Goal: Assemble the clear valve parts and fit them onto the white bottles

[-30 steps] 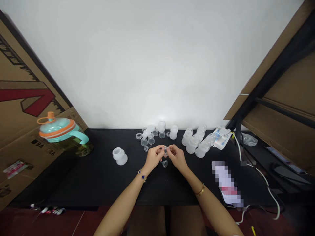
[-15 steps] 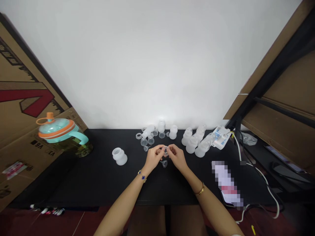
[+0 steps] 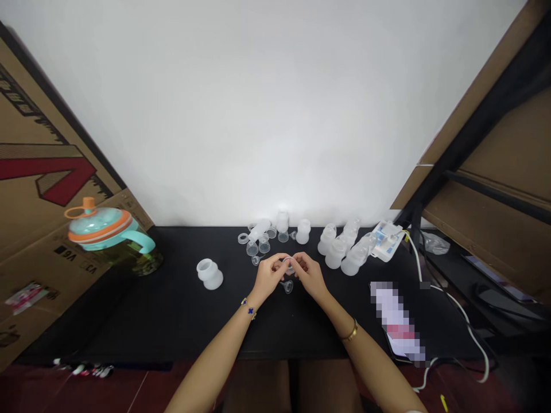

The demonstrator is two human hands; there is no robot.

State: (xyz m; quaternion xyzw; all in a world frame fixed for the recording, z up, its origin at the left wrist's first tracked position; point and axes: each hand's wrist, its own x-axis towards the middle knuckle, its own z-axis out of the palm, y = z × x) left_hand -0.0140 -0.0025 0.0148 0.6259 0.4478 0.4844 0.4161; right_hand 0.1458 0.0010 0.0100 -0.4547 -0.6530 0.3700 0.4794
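Both my left hand [image 3: 272, 276] and my right hand [image 3: 309, 274] are closed on one small clear plastic ring [image 3: 290, 270], thumbs nearly touching on top of it. Fingers cover much of the ring. Just below them on the black table lies a clear bottle nipple [image 3: 288, 287]. Out to the left stands a white open-necked baby bottle [image 3: 209, 274], slightly tilted in view. Beyond my hands are loose clear caps and rings [image 3: 252, 248], a white bottle lying on its side [image 3: 260, 229], and another open bottle [image 3: 303, 231].
Several bottles with clear tops [image 3: 344, 249] stand at the back right, beside a white power strip [image 3: 387, 240] with cables. A phone [image 3: 398, 324] lies at the right front. A large teal-lidded jug [image 3: 109, 235] stands left by a cardboard box [image 3: 38, 287]. The white wall [image 3: 275, 115] closes the back.
My thumbs have drawn closer together over the clear ring, covering more of it. The things on the table have not moved.
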